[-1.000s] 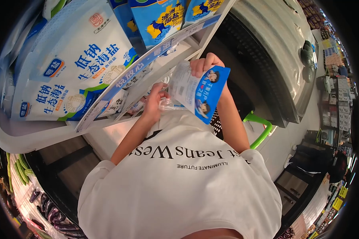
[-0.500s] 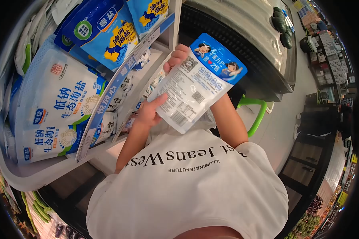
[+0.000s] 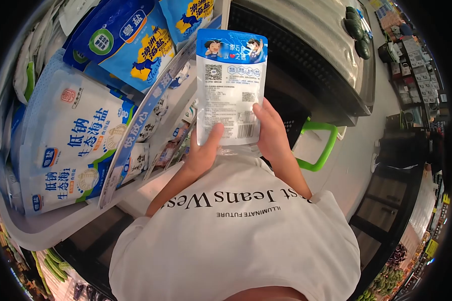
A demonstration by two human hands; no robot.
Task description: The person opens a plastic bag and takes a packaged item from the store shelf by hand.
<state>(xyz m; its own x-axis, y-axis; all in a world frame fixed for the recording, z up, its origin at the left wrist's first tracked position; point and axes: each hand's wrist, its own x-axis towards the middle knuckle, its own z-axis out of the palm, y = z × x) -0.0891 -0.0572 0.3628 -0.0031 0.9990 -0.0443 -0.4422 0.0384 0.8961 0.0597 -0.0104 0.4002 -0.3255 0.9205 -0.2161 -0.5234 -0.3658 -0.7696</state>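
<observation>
A white and blue pouch [image 3: 231,90] is held upright in front of my chest, its printed side with a QR code and barcode facing me. My left hand [image 3: 204,150] grips its lower left corner, the thumb lying on the front. On the lower right edge, my right hand [image 3: 272,128] holds it with the thumb on the front; the other fingers are mostly hidden behind it. A crumpled clear plastic bag [image 3: 238,150] shows just below the pouch, between my wrists.
At the left a shelf bin [image 3: 32,238] holds white salt bags [image 3: 80,125] and blue pouches [image 3: 130,50]. A green handle [image 3: 319,163] stands right of my right hand. Dark green vegetables [image 3: 355,30] lie on the metal counter at upper right.
The pouch has turned from bent and tilted to upright and flat towards me. My right hand has moved from its top edge to the lower right side.
</observation>
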